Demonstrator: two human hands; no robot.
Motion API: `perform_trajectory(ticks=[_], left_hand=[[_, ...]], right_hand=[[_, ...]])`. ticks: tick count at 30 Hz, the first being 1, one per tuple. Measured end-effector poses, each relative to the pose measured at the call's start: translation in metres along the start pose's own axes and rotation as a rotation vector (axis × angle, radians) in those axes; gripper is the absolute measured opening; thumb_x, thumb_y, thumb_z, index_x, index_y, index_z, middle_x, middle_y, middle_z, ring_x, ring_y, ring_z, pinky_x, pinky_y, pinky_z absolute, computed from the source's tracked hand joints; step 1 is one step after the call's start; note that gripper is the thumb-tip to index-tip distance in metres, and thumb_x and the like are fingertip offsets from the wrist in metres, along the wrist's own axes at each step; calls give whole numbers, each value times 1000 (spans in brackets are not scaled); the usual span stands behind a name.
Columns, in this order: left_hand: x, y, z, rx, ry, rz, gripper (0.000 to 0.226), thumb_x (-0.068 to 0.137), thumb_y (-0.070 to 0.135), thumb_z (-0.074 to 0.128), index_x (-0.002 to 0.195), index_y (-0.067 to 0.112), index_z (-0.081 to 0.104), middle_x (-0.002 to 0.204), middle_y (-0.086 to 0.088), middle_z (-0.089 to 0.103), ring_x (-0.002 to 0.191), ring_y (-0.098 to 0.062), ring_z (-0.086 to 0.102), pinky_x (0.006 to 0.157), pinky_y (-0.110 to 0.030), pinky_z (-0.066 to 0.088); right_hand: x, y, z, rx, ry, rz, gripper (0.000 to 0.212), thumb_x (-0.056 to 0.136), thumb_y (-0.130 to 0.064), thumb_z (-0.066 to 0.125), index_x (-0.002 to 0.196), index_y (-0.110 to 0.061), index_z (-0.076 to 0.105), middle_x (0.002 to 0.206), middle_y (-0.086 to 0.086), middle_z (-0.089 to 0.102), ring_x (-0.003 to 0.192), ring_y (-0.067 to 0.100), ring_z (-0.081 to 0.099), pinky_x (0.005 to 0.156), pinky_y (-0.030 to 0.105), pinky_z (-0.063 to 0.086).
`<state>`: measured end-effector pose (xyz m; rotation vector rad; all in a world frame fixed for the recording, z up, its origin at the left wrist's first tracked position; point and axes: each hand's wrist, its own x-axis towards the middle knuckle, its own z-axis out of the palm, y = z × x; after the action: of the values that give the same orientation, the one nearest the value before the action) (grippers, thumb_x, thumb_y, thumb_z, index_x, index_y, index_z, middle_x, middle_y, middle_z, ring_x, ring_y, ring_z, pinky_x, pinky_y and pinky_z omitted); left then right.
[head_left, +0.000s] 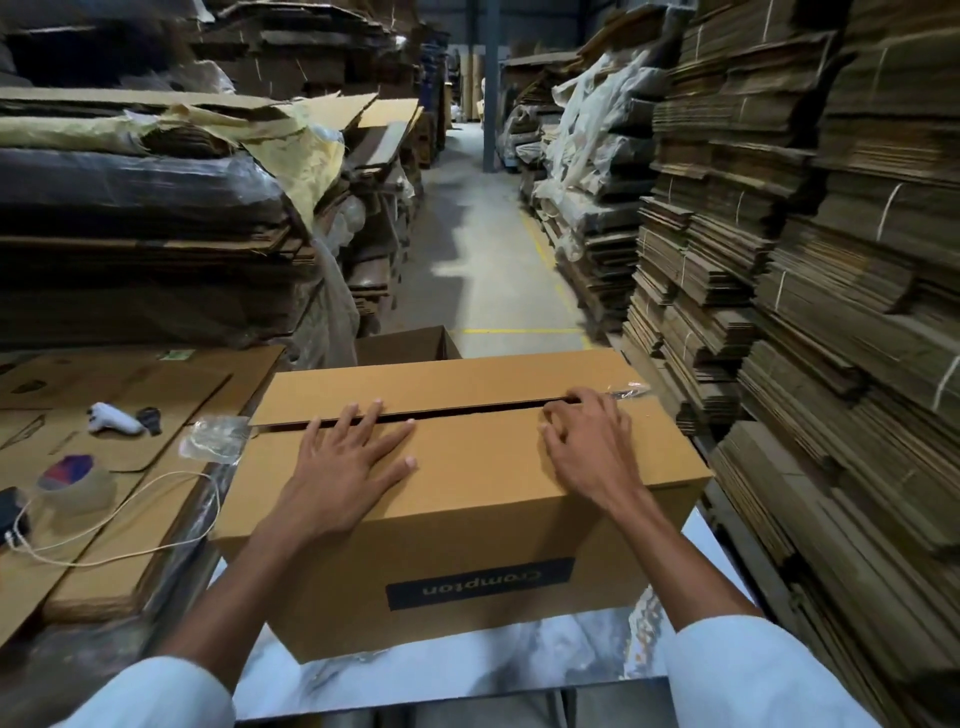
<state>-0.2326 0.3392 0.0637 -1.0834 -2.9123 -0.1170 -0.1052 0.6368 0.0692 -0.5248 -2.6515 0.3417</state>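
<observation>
Cardboard box (467, 499) on table: left hand (345, 457) flat on near flap, fingers spread. Right hand (587, 441) fingers curled, pinching clear tape (631, 388) at seam.

Two cartons: one closed Crompton carton (467, 493), one open carton (405, 345). One tape roll (75, 483), one white cable (176, 474).

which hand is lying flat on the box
The left hand, fingers spread flat on the box; the right hand has its fingers curled at the flap seam.
</observation>
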Motion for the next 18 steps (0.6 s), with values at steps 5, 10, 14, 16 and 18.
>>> perform_trajectory(ticks=[5,10,14,16,18], left_hand=[[-1,1,2,-11,14,4,67,89,80,-2,152,58,1,165,11,-18,154,-19,-17,123,-56,-8],[-2,5,2,-23,23,-8,64,92,77,4,153,57,4,167,11,-14,154,-18,-16,122,-53,-10],[-3,5,0,-25,21,-3,65,94,75,5,155,54,6,168,9,-11,155,-19,-13,123,-53,-7],[-4,6,-1,-26,25,1,65,94,75,5,155,53,5,168,10,-11,155,-19,-13,123,-53,-7],[-6,6,0,-28,32,1,64,95,74,6,155,53,5,168,10,-11,155,-18,-13,123,-53,-7]], right_hand=[[12,42,-13,-136,91,117,33,102,-39,47,118,-18,67,122,7,60,114,23,49,103,44,37],[31,41,-15,-64,175,291,35,93,-43,68,105,-11,59,94,7,64,92,28,59,86,48,51],[44,34,-19,-72,120,385,32,91,-38,75,80,-9,66,81,11,67,83,31,63,79,47,55],[49,32,-21,-51,86,416,28,91,-30,75,77,-8,67,80,12,68,82,31,64,78,47,57],[52,30,-25,-61,68,435,20,92,-19,72,77,-8,67,79,10,66,79,30,64,77,48,59]])
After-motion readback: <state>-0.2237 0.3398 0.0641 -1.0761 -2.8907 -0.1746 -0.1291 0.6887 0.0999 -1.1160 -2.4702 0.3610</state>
